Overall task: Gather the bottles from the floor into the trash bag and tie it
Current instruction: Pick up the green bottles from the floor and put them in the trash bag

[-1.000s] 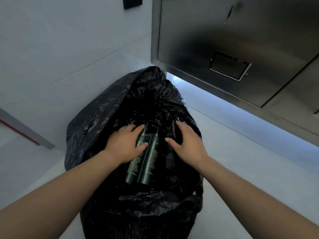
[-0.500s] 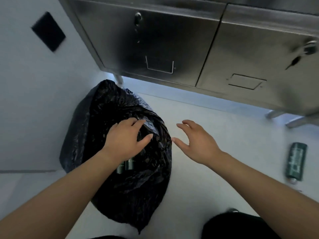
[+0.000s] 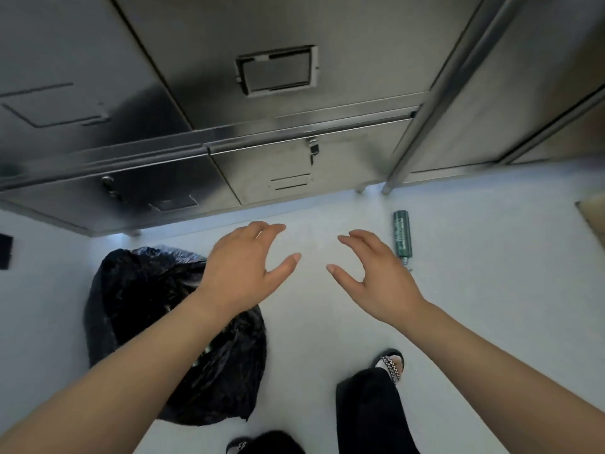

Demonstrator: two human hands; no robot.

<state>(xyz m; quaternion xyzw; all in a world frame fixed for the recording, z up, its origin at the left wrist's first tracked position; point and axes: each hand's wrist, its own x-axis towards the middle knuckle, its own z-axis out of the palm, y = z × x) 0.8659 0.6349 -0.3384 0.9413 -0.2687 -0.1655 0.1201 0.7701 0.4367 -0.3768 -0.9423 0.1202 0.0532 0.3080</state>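
A black trash bag [image 3: 140, 290] stands on the pale floor at the left, its mouth open; a glimpse of green bottles shows inside under my left forearm. One dark green bottle [image 3: 402, 233] lies on the floor at the right, just beyond my right hand. My left hand [image 3: 244, 265] hovers above the bag's right edge with fingers spread and holds nothing. My right hand [image 3: 376, 273] is held out over bare floor, fingers loosely bent, also holding nothing.
Stainless steel cabinets [image 3: 229, 132] on short legs line the far side of the floor. A steel post [image 3: 422, 126] rises at the right. My dark trouser leg and sandalled foot [image 3: 391, 363] stand at the bottom centre. A brownish edge [image 3: 592, 217] shows far right.
Both hands have left the bag and the two bottles dropped inside it, lifting and moving right. My view has risen and swung right, bringing the floor bottle nearer the right hand.
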